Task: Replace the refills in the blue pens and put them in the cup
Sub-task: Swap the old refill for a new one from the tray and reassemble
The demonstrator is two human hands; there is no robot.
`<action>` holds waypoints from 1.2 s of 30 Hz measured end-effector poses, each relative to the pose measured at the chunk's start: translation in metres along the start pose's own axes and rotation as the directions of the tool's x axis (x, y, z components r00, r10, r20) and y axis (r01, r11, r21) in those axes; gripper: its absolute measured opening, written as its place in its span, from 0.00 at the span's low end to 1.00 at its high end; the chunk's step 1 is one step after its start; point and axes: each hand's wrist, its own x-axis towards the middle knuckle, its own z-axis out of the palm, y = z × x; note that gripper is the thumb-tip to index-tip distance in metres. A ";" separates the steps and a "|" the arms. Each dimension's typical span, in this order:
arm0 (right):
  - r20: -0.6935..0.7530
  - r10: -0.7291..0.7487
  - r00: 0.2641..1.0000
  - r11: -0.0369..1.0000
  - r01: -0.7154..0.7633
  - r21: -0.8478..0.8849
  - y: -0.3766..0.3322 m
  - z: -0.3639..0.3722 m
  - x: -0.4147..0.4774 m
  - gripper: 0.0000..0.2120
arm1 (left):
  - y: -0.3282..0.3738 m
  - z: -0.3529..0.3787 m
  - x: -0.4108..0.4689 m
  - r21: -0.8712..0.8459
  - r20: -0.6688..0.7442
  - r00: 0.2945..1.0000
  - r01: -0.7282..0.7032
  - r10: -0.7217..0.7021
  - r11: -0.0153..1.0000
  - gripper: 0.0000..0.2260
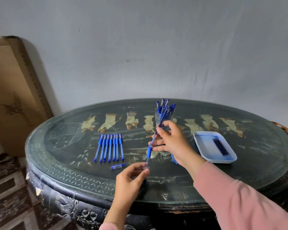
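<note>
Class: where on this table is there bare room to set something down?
Bare: left of the pen row toward the table rim, and right of the tray. Crowded: the middle, around cup, held pen and loose cap.

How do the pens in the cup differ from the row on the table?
The pens in the cup stand upright, bunched; the row of pens lies flat on the table. The pens in the cup cross each other; the row of pens runs parallel. Both are blue and capped.

worktop (pixel 239 163): glossy glass over dark lacquer | cup (pixel 157 117): clear, shiny | tray (pixel 223 161): smooth white plastic | my sleeve (pixel 239 196): pink knit
</note>
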 end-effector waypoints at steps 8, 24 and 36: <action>0.030 -0.116 0.993 0.975 0.120 -0.189 -0.003 0.005 0.004 0.03 | -0.003 0.000 0.001 0.043 -0.012 1.000 -0.012 0.013 0.999 0.08; 0.010 -0.085 0.996 0.978 0.086 -0.189 0.005 0.000 0.008 0.01 | -0.001 0.000 0.000 0.065 -0.001 1.000 -0.019 0.019 0.998 0.08; 0.157 0.002 0.988 0.918 0.060 -0.391 0.018 -0.006 0.004 0.04 | 0.000 0.000 -0.001 0.046 -0.013 1.000 -0.026 0.027 0.999 0.09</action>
